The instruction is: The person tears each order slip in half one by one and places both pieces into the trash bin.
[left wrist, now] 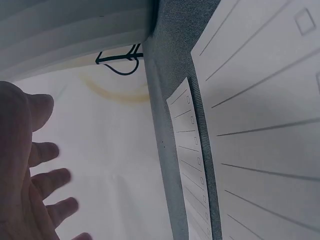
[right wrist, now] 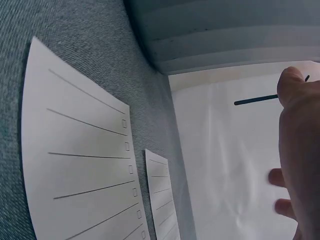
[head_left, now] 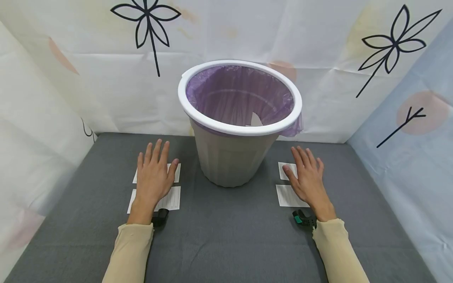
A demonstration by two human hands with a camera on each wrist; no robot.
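A light grey waste bin [head_left: 231, 157] with a white rim and a purple bag liner [head_left: 226, 98] stands at the back middle of the table. Inside the bin lies a piece of white paper [head_left: 255, 120]. To its left, my left hand [head_left: 153, 179] is spread above two lined paper cards, a nearer one [head_left: 171, 198] and a farther one [head_left: 175, 173]. On the other side, my right hand [head_left: 308, 179] hovers with fingers extended over another near card [head_left: 288, 195] and far card [head_left: 286, 171]. Both wrist views show the cards below the hands, which hold nothing.
Grey cloth covers the table [head_left: 226, 239]. A white patterned curtain [head_left: 226, 31] hangs behind the bin, with more fabric [head_left: 417, 118] along the right side and at the left. Each wrist wears a dark strapped device [head_left: 161, 217].
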